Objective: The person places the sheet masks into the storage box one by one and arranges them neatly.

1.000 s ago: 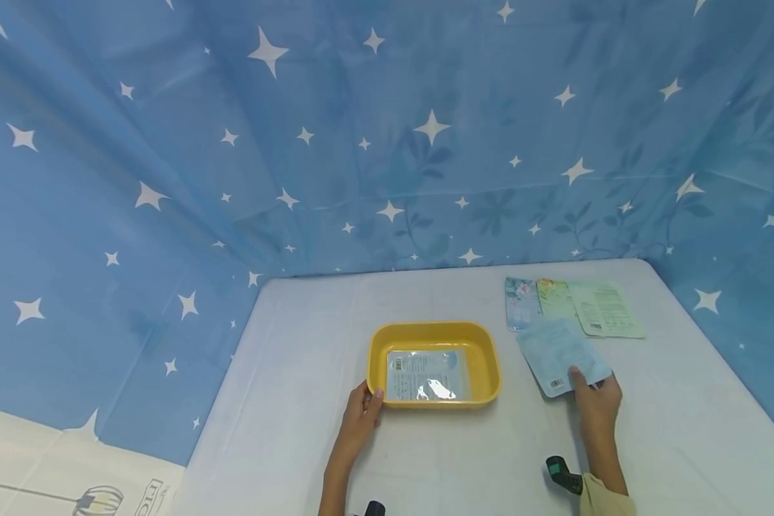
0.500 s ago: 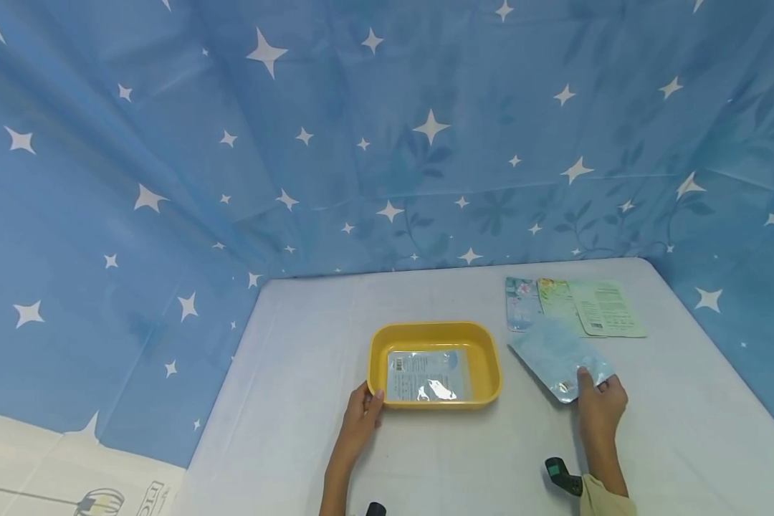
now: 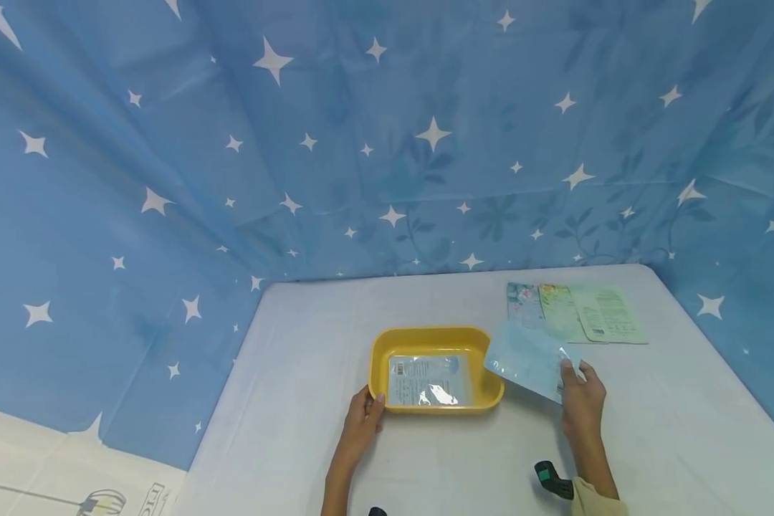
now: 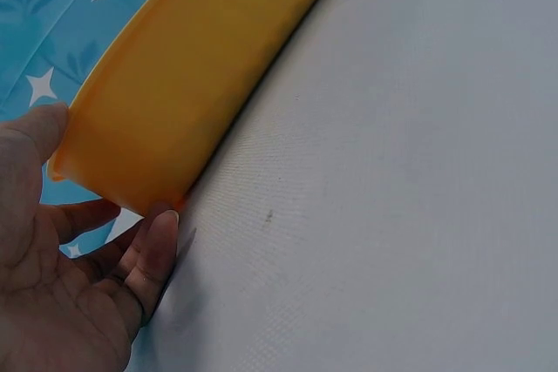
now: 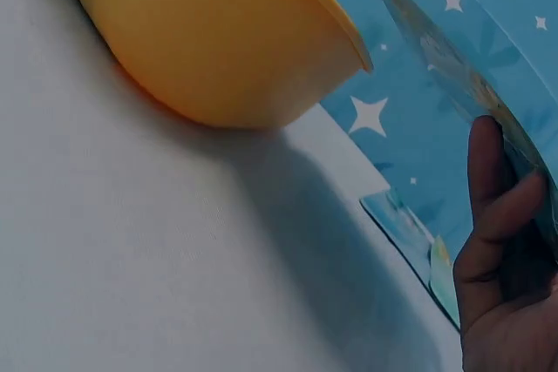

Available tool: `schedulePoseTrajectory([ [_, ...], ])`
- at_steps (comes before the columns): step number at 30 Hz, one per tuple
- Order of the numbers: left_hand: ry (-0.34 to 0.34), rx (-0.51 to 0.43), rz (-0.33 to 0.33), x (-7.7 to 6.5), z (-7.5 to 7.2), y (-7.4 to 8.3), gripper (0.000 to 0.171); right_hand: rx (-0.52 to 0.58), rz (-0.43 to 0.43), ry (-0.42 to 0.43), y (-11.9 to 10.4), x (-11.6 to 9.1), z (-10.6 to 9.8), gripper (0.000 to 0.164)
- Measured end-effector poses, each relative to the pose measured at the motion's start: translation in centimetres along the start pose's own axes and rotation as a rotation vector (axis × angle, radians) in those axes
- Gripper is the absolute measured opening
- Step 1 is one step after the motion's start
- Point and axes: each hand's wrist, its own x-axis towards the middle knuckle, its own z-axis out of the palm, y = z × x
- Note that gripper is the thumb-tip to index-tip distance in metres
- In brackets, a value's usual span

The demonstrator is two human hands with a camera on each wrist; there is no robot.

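A yellow plastic basin [image 3: 438, 410] stands on the white table with a pale blue face-mask packet [image 3: 428, 380] lying flat in it. My left hand [image 3: 359, 424] grips its near left corner; in the left wrist view the thumb is at the rim and the fingers touch the wall lower down. In my right hand [image 3: 583, 399] a second light blue face-mask packet [image 3: 525, 356] is pinched by its right end. This packet is tilted, held off the table, and its left tip overlaps the basin's right rim in the head view. The right wrist view shows it nearly edge-on.
Behind the held packet, several flat packets lie overlapping at the back right: a blue floral one [image 3: 524, 302], a green-yellow one [image 3: 560, 312] and a pale green one [image 3: 609, 315]. A blue star-patterned curtain [image 3: 387, 143] closes off the back and sides.
My right hand has lifted the blue packet and carried it left, from beside the other packets to the basin's right edge. The left hand has stayed on the basin's corner.
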Motion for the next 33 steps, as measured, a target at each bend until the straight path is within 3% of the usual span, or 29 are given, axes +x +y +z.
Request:
schedulePoseTrajectory([
  [7,0.004,0.004,-0.004,-0.1,0.1,0.0,0.073,-0.131,-0.069,-0.055,-0.4,-0.8,1.9,0.063],
  [13,0.007,0.009,-0.011,-0.1,0.0,0.0,0.075,-0.252,-0.149,-0.155,-0.4,-1.6,3.3,0.063],
  [17,-0.001,0.006,0.003,0.0,0.0,-0.1,0.076,-0.303,-0.231,-0.190,-0.5,-2.0,4.2,0.059],
  [25,0.001,0.006,-0.009,0.1,0.0,0.0,0.071,-0.435,-0.421,-0.150,-0.6,-2.6,5.6,0.046],
  [33,-0.004,0.017,0.005,0.1,0.1,0.0,0.072,-0.502,-0.486,-0.135,-0.6,-3.3,6.7,0.045],
])
